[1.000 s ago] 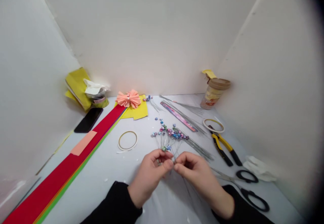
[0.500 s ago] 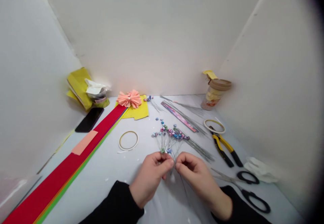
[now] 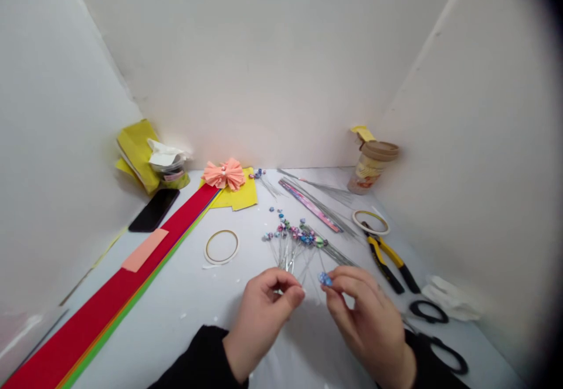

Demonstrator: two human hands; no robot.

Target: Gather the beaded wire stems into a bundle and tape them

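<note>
My right hand (image 3: 369, 324) pinches a small blue paper-star bead (image 3: 325, 279) between thumb and fingertips, and a thin wire may run from it. My left hand (image 3: 263, 318) is curled just below a bunch of thin wire stems with colourful bead tops (image 3: 290, 248), its fingertips closed close to the stems. Whatever lies inside those fingers is hidden. A loose pile of bare grey wires (image 3: 332, 252) lies to the right of the bunch, close above my right hand.
Yellow-handled pliers (image 3: 386, 260) and black-handled scissors (image 3: 428, 313) lie at right, beside a tape roll (image 3: 370, 222). Left lie red and green paper strips (image 3: 132, 260), another tape roll (image 3: 221, 246) and a black phone (image 3: 153, 210). A peach paper rosette (image 3: 224, 175) sits on yellow paper at the back.
My hands have parted. The right hand has moved rightward and now shows the blue bead at its fingertips, while the left hand has dropped slightly lower.
</note>
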